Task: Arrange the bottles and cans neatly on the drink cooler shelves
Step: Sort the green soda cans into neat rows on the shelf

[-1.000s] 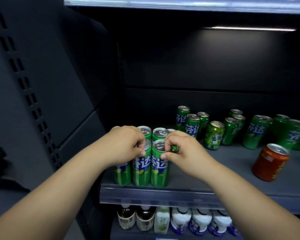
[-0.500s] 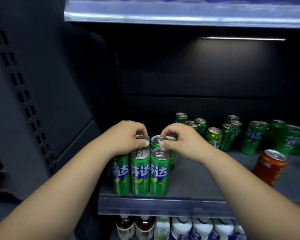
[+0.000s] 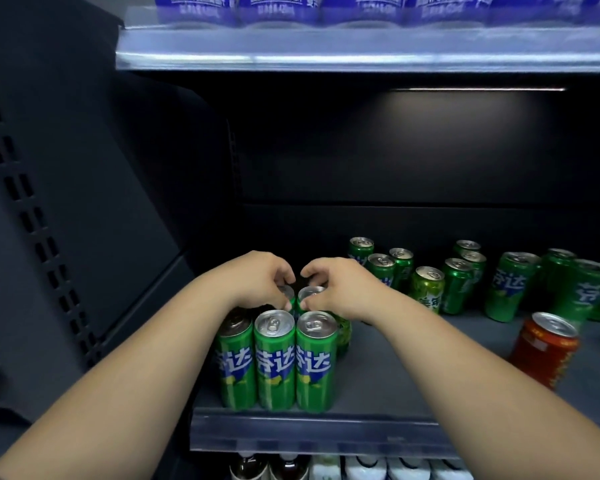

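Observation:
Three tall green cans [image 3: 275,362] stand in a row at the front left of the cooler shelf [image 3: 378,379]. Behind them stands a second row of green cans [image 3: 310,295], mostly hidden by my hands. My left hand [image 3: 257,280] curls its fingers over the rim of the left second-row can. My right hand [image 3: 340,285] grips the top of the second-row can beside it. Both hands sit close together, fingertips almost touching.
Several loose green cans [image 3: 426,287] stand scattered at the back right, with a red can [image 3: 544,348] nearer the front right. Blue-labelled bottles [image 3: 274,8] fill the shelf above. Bottles [image 3: 284,467] line the shelf below. The cooler's dark side wall [image 3: 84,202] is at the left.
Both hands have shifted from the front row onto the cans behind it. The view has tilted up, showing the upper shelf.

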Tool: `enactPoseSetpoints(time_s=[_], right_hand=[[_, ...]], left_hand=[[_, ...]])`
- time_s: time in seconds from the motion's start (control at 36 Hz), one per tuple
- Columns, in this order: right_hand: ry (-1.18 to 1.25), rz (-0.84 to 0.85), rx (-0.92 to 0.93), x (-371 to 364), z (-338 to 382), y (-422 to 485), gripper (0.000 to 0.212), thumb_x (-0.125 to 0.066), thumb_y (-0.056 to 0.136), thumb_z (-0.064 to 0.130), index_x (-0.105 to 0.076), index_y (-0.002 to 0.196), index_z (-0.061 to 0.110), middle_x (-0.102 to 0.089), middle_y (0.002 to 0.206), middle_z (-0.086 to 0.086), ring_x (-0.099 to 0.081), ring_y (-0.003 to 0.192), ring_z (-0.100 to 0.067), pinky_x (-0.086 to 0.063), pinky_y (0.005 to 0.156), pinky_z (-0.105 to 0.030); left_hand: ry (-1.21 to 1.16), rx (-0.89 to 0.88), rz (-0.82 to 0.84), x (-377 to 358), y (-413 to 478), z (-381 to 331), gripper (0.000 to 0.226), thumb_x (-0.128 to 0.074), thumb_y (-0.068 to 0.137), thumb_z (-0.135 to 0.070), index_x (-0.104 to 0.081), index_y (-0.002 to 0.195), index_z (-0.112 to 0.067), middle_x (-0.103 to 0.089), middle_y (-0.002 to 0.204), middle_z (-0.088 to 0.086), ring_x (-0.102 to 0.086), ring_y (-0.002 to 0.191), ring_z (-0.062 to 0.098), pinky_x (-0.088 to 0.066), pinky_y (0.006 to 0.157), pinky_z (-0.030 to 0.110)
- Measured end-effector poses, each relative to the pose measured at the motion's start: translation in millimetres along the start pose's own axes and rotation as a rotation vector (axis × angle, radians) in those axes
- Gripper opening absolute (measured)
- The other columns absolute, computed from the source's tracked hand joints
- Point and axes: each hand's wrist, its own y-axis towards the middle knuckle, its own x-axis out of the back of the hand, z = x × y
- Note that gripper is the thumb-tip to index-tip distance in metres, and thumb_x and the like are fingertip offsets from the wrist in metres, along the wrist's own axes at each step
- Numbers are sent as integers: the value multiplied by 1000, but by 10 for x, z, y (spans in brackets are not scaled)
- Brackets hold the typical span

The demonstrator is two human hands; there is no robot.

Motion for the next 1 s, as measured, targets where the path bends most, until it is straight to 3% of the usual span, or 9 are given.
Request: enactPoseSetpoints(time_s=[0.17,0.28,0.39,0.47,0.58,0.72,0.83,0.92,1.0], right_hand=[[18,31,28,10,-6,23,63,-85,75,34,-59,132,32,-67,102,13,-65,86,-3,-54,75,-24],[8,71,40,26,-21,17,60,-83,77,36,-59,132,30,-70,109,10,-66,92,-4,-55,83,-27],[163,103,1,56,-126,5,46,-81,80,38,-66,122,30,-72,109,9,-68,100,-4,-56,94,-32],[234,-30,-17,57,-343,0,32,-77,83,22,-69,112,33,-70,112,11,-66,105,-4,-54,98,-34],[193,-114,-116,-14,-646,-112,45,-70,82,4,-68,122,25,-66,119,8,-59,116,-10,-46,99,-27],[237,-70,-122,-298,-943,-145,72,-84,55,37,-63,124,31,-68,120,7,-65,111,-11,-54,98,-42],[285,-179,-97,-448,-925,-172,62,-87,72,14,-58,125,31,-68,116,6,-66,107,-14,-53,97,-43],[289,-209,-104,-423,-971,-224,59,-87,72,16,-52,113,42,-67,111,10,-65,103,-13,-55,93,-41],[283,-186,-129,-287,-1094,-342,69,-88,70,25,-45,118,50,-63,120,9,-63,108,-14,-54,94,-41]], left_hand=[[33,-3,60,55,-14,-33,51,-84,72,-34,-66,119,-31,-67,112,-12,-64,102,9,-53,94,35],[9,-3,60,55,-32,-27,36,-79,78,-36,-69,112,-32,-69,106,-15,-63,100,4,-51,91,28],[1,4,23,38,-43,-42,23,-69,87,-40,-71,109,-34,-68,100,-18,-62,96,2,-50,86,23],[5,-7,-11,-11,-57,-44,23,-67,88,-40,-70,110,-35,-65,103,-19,-61,99,3,-49,86,24],[-14,-51,-86,-107,-92,-73,27,-65,90,-41,-67,117,-36,-64,115,-17,-60,105,4,-51,91,27],[11,-116,-148,-186,-140,-209,20,-63,89,-43,-68,109,-39,-66,104,-19,-62,94,1,-56,84,33],[36,-152,-172,-223,-200,-355,17,-63,88,-42,-68,103,-38,-65,94,-17,-60,86,-1,-56,79,33],[54,-151,-188,-247,-209,-452,20,-64,88,-44,-67,107,-38,-64,99,-16,-60,91,2,-55,82,34],[75,-147,-210,-280,-177,-580,24,-65,88,-44,-67,111,-37,-65,104,-15,-60,97,5,-53,87,34]])
